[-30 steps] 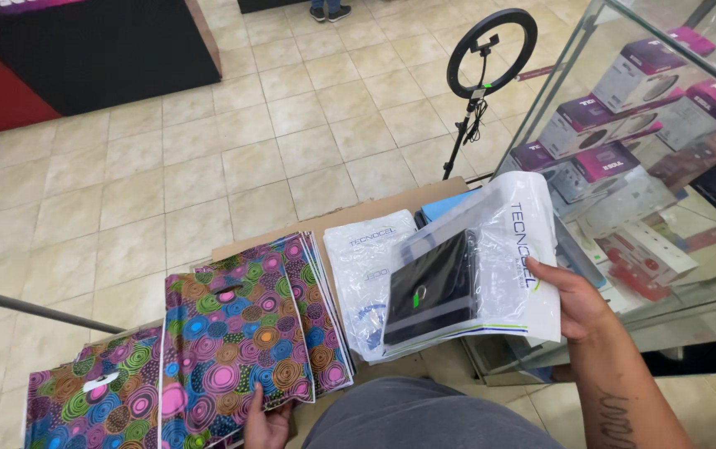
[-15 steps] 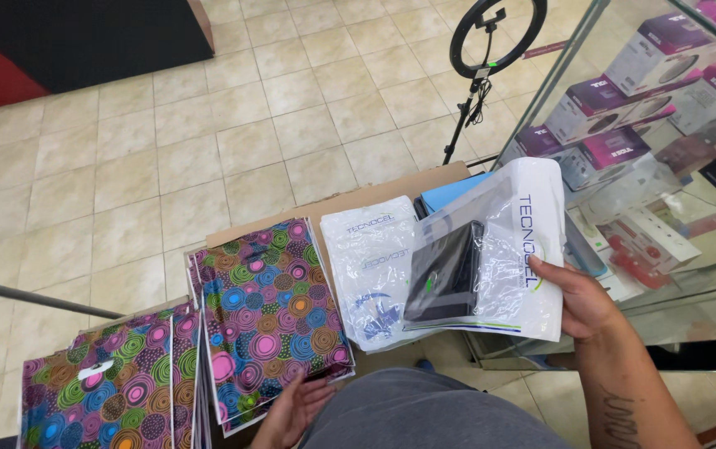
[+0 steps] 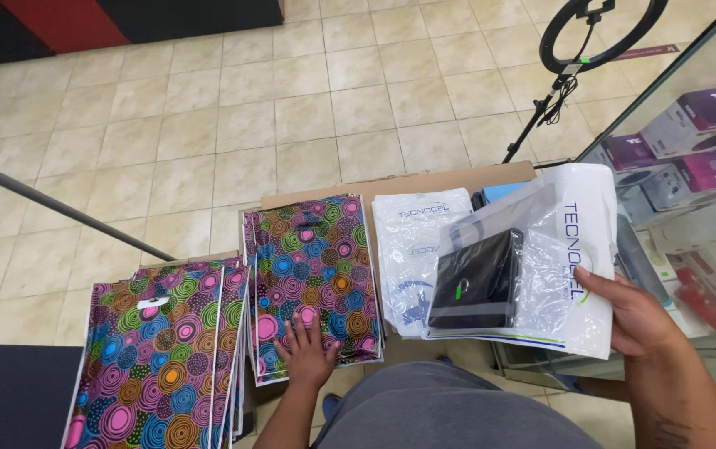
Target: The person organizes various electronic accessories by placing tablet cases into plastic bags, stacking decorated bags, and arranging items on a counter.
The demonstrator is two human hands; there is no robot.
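Two hands busy: left hand (image 3: 306, 353) flat, fingers spread, on stack of multicoloured circle-patterned plastic bags (image 3: 312, 274). Right hand (image 3: 636, 320) grips edge of white plastic bag (image 3: 574, 249) with black rectangular box (image 3: 476, 278) on it, above cardboard surface (image 3: 424, 179).

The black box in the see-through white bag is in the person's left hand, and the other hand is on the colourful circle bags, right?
Not quite. The head view shows the right hand holding the white bag with the black box inside. The left hand is the one pressing on the colourful circle bags.
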